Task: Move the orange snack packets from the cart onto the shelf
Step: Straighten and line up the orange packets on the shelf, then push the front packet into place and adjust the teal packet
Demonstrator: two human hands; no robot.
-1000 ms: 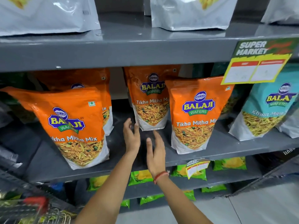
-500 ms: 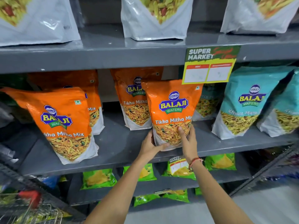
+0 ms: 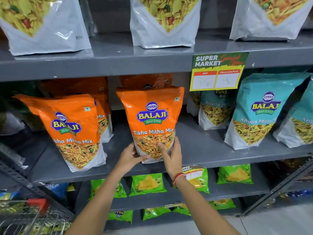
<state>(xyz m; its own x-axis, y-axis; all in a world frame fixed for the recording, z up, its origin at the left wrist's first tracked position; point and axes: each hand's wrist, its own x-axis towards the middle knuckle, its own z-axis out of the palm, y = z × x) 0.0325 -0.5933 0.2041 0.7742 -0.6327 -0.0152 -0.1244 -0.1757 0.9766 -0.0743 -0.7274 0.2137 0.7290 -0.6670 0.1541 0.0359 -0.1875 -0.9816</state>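
An orange Balaji Tikha Mitha Mix packet [image 3: 152, 116] stands upright on the grey middle shelf [image 3: 199, 150]. My left hand [image 3: 130, 157] grips its lower left corner and my right hand [image 3: 171, 154] holds its lower right side, thumb across the front. Another orange packet [image 3: 147, 81] is mostly hidden behind it. To the left, a front orange packet [image 3: 74, 129] leans on the shelf with one more orange packet [image 3: 101, 106] behind it. The wire cart [image 3: 32, 217] with a red handle shows at the bottom left corner.
Teal Khatta Mitha packets [image 3: 259, 112] fill the shelf's right side under a yellow price tag [image 3: 218, 72]. White-bottomed snack bags [image 3: 162, 22] line the shelf above. Green packets [image 3: 149, 184] lie on lower shelves. A gap of bare shelf lies between the orange and teal packets.
Both hands went from open and empty over the bare shelf to gripping the front orange packet's base. The packet now stands further left, in front of the rear orange packet.
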